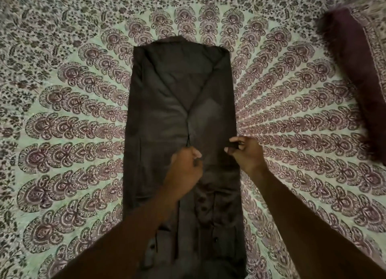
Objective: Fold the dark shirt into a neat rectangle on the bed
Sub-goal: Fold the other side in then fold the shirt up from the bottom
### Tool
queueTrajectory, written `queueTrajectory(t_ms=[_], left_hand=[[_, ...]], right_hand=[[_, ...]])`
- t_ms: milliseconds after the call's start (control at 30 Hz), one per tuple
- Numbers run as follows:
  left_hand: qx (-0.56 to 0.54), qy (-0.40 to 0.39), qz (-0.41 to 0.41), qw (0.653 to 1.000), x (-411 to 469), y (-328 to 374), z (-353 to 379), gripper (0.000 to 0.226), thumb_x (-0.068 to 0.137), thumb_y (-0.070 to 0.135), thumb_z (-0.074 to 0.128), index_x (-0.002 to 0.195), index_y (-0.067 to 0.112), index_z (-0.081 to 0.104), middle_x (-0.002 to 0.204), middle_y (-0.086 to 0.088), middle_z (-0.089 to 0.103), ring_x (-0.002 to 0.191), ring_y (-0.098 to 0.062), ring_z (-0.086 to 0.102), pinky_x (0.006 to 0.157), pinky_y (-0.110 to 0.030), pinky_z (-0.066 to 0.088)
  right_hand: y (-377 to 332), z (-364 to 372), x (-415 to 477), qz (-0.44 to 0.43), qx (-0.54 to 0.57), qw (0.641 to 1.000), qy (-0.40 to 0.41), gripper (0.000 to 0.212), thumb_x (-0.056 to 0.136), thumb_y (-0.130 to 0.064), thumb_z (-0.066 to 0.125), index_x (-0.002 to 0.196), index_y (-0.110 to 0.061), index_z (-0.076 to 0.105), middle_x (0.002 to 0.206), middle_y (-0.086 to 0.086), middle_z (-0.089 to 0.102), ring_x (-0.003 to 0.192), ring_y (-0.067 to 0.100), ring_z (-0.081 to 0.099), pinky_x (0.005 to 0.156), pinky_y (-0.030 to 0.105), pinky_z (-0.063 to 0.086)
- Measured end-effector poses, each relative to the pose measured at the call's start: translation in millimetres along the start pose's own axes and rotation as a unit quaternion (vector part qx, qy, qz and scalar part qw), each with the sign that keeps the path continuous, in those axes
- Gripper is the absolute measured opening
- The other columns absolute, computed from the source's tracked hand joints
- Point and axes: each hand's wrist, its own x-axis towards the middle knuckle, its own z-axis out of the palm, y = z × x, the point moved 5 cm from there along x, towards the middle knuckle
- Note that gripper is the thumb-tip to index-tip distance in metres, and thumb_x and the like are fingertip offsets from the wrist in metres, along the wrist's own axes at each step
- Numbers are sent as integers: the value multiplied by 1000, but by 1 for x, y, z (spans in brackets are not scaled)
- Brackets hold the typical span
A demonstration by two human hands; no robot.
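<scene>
With both sides and sleeves already folded inward, the dark shirt (179, 103) lies as a long strip on the patterned bed (69, 115), my left hand (184, 168) and right hand (244, 153) pinching its lower fabric, the lengthwise folds still ahead, I judge.

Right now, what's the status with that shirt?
Left hand and right hand both pinching fabric. Dark shirt lies as a long strip, sleeves in. Maroon pillow well aside.
</scene>
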Motion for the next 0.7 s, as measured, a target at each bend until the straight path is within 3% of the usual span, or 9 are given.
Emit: queueTrajectory(t_ms=[100, 233, 267, 333, 367, 433, 500, 600, 700], left_hand=[[18, 34, 44, 998, 47, 18, -12, 24, 83, 7, 62, 106, 13, 70, 108, -9, 69, 101, -25, 66, 85, -22, 48], [45, 94, 75, 992, 116, 35, -19, 42, 78, 11, 71, 119, 10, 62, 117, -13, 58, 109, -31, 58, 95, -28, 44], [56, 102, 75, 990, 132, 39, -19, 47, 77, 14, 73, 121, 10, 60, 119, -15, 57, 111, -33, 57, 98, -36, 46], [67, 96, 62, 991, 162, 48, -16, 55, 77, 23, 78, 126, 11, 56, 123, -15, 55, 115, -35, 55, 100, -47, 48], [67, 85, 47, 993, 174, 51, -15, 60, 77, 28, 80, 129, 11, 54, 125, -14, 54, 118, -34, 54, 100, -48, 49], [79, 63, 21, 995, 190, 55, -12, 67, 75, 40, 83, 129, 14, 54, 128, -10, 54, 121, -30, 52, 99, -46, 49], [84, 57, 7, 995, 203, 56, -10, 65, 71, 48, 85, 122, 18, 59, 124, -7, 59, 118, -26, 56, 96, -44, 52], [29, 68, -37, 997, 209, 54, -13, 42, 74, 41, 86, 102, 22, 62, 105, -1, 63, 106, -23, 63, 92, -38, 55], [-4, 84, -45, 995, 211, 51, -15, 27, 78, 32, 86, 95, 20, 68, 89, 2, 58, 101, -23, 63, 84, -28, 50]], right_hand=[[-15, 4, 34, -18, 23, 999, 16, 31, 79, -7, 84, 108, -11, 75, 107, 6, 75, 104, 19, 70, 95, 29, 54], [-31, 12, 66, -57, 49, 997, 35, 39, 82, -5, 80, 119, -16, 70, 110, -1, 72, 103, 15, 69, 100, 34, 55], [-35, 13, 71, -68, 61, 995, 40, 44, 83, -4, 78, 123, -17, 67, 109, -4, 71, 101, 13, 69, 99, 32, 56], [-43, 13, 82, -80, 67, 993, 47, 51, 84, 0, 75, 130, -18, 61, 101, -14, 65, 90, 1, 66, 89, 13, 53], [-48, 12, 89, -87, 62, 993, 49, 52, 85, 0, 74, 132, -18, 59, 98, -17, 62, 85, -3, 64, 82, 6, 50], [-59, 11, 105, -99, 50, 992, 52, 52, 85, -1, 74, 132, -17, 58, 98, -13, 64, 84, 5, 65, 81, 8, 50], [-71, 7, 127, -103, 42, 992, 54, 50, 85, -6, 76, 130, -15, 58, 102, -7, 66, 94, 11, 66, 89, 20, 53], [-90, 5, 163, -85, 46, 994, 60, 51, 84, -15, 79, 131, -13, 59, 102, -4, 66, 98, 16, 67, 95, 33, 55], [-107, 4, 202, -70, 75, 993, 63, 60, 76, -32, 80, 129, -13, 60, 96, -6, 66, 99, 26, 71, 89, 53, 58]])
